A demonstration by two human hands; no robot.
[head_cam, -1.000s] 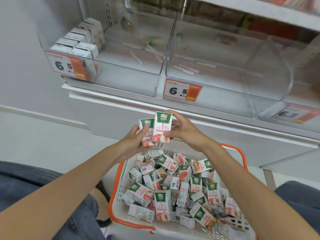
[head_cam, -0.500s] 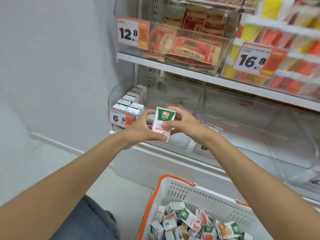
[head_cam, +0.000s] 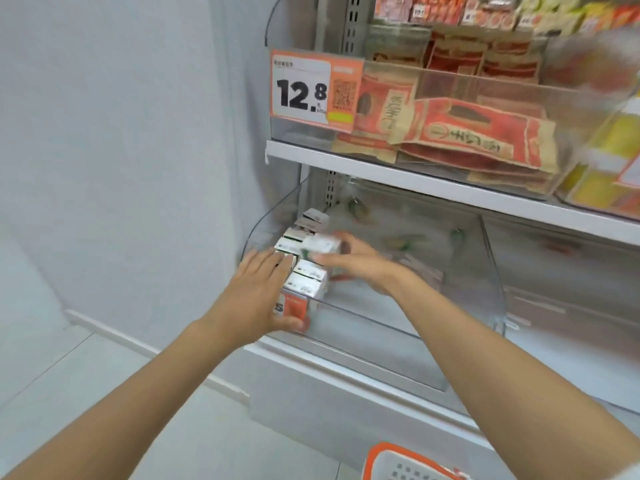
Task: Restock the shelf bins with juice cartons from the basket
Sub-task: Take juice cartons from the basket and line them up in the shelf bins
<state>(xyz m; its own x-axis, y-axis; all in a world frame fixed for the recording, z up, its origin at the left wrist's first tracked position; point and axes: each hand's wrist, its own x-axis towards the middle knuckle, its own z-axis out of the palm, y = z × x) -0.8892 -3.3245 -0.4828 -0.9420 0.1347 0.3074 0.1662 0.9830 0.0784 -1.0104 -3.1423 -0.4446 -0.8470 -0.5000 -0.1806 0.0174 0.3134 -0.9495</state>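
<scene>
In the lower bin (head_cam: 398, 308): right hand (head_cam: 360, 263) is gripping a carton (head_cam: 322, 243) just above the stocked cartons (head_cam: 306, 278).
Left hand (head_cam: 258, 292): lying flat, fingers straight, touching the stocked cartons' near side.
Count: one carton held; about six stocked, blur hiding more.
Basket (head_cam: 391, 460): sitting well apart, at the bottom edge.
Writing: upper tag (head_cam: 300, 91) reading "12.8"; bin tag (head_cam: 291, 306) showing "5".
</scene>
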